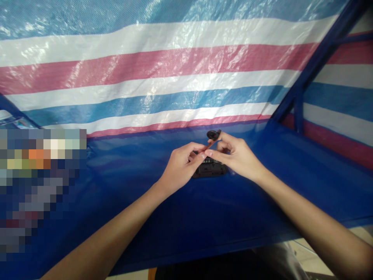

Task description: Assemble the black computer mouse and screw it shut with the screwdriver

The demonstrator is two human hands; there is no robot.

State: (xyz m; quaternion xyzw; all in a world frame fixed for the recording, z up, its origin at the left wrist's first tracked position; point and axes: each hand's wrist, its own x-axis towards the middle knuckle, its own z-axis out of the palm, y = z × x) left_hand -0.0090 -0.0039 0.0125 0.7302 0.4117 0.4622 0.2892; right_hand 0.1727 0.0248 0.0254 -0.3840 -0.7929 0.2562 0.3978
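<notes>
Both hands meet above the middle of the table. My left hand [184, 160] pinches the near end of a thin reddish-brown strip [210, 145] between thumb and fingers. From the other side, the thumb and fingers of my right hand [238, 154] close on the same strip. A round black part [213, 135] shows at the strip's upper end, by my right fingertips; whether it is joined to the strip I cannot tell. Just below the hands a black plastic housing [210, 170] lies on the blue tabletop [186, 229], its far part hidden by my fingers.
A striped plastic sheet [151, 77] rises behind the table. Blue frame bars [309, 68] slope up at the right. Blurred-out items [37, 163] stand at the left edge. The table's front edge runs close to my body.
</notes>
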